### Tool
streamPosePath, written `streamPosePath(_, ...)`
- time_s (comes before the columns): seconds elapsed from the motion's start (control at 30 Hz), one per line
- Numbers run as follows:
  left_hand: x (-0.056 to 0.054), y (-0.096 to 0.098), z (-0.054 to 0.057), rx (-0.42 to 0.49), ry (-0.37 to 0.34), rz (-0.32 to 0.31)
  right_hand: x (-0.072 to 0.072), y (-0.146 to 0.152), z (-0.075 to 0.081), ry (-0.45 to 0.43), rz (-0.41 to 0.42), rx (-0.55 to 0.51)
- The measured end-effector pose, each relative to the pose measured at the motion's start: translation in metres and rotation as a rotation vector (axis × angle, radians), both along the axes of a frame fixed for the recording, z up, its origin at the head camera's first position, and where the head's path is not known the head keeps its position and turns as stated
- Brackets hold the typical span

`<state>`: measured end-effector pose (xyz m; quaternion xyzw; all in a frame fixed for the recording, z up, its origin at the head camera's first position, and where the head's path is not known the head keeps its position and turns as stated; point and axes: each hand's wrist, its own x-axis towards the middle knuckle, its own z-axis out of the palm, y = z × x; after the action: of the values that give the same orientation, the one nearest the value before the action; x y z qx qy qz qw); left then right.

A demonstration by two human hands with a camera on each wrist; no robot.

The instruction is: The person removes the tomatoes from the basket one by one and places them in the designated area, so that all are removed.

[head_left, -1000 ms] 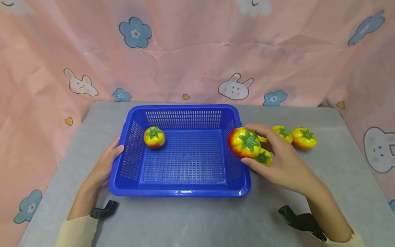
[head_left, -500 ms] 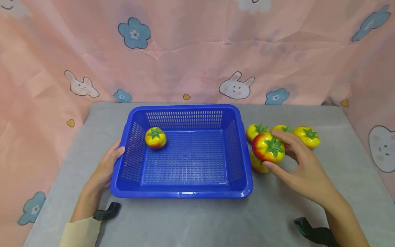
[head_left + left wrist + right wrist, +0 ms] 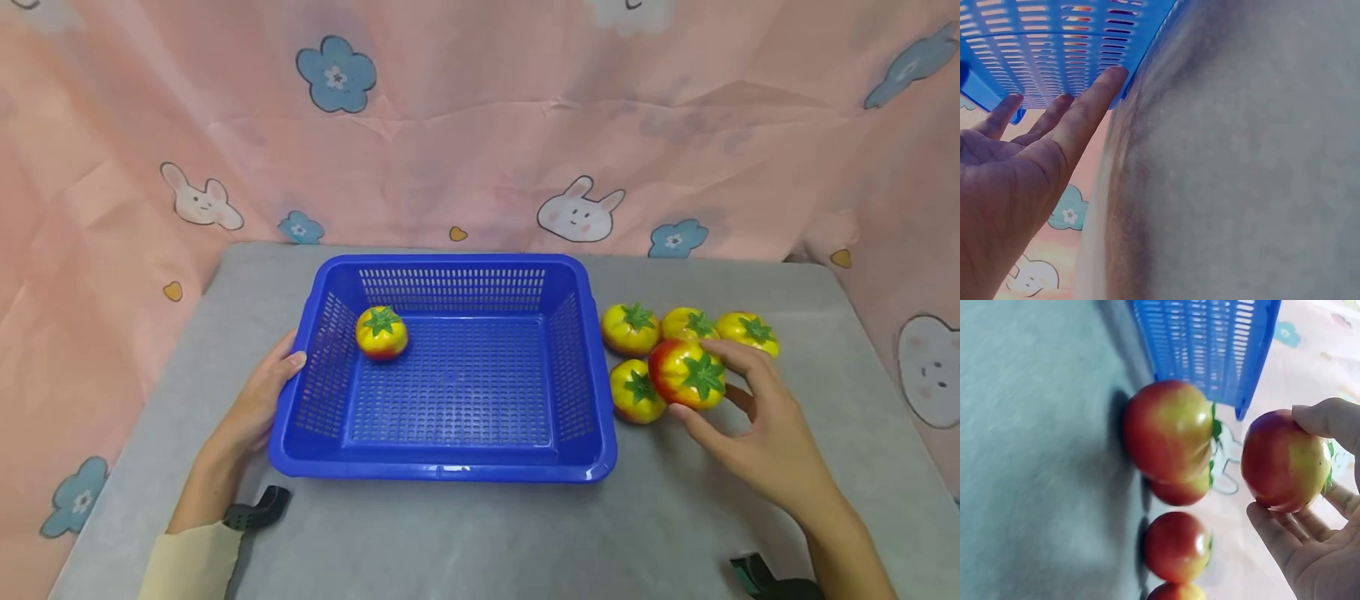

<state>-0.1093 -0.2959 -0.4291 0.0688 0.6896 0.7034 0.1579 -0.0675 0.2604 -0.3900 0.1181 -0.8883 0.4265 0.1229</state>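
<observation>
A blue plastic basket (image 3: 450, 469) with slotted walls stands on the grey table. My left hand (image 3: 258, 400) holds its left side, thumb on the rim and fingers against the outer wall, as the left wrist view shows. Inside, near the left wall, sits one yellow-red tomato (image 3: 382, 333) with a green leafy top. My right hand (image 3: 757, 417) grips another tomato (image 3: 686, 375) between thumb and fingers, right of the basket. In the right wrist view this held tomato (image 3: 1285, 461) is raised off the table, its leafy top turned toward the palm.
Several more tomatoes lie on the table right of the basket: one at the front (image 3: 636, 392), another behind it (image 3: 630, 330), and others toward the right, such as the far-right tomato (image 3: 748, 331). A pink patterned curtain (image 3: 450, 150) hangs behind the table (image 3: 450, 542).
My right hand has moved right with the tomato, from the basket's right rim to over the tomatoes on the table. The left hand keeps its hold on the basket.
</observation>
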Motion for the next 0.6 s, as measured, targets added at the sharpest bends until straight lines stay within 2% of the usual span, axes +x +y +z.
streamPosePath(0.2, -0.003, 0.005, 0.002, 0.011, -0.010, 0.000, 0.006, 0.013, -0.010, -0.005, -0.060, -0.001)
streamPosePath(0.4, -0.004, 0.008, 0.004, -0.003, -0.007, -0.003, 0.002, 0.024, -0.015, -0.028, -0.053, 0.013)
streamPosePath(0.6, -0.001, 0.003, 0.006, 0.002, 0.001, 0.007, -0.005, 0.028, -0.020, -0.064, -0.052, 0.086)
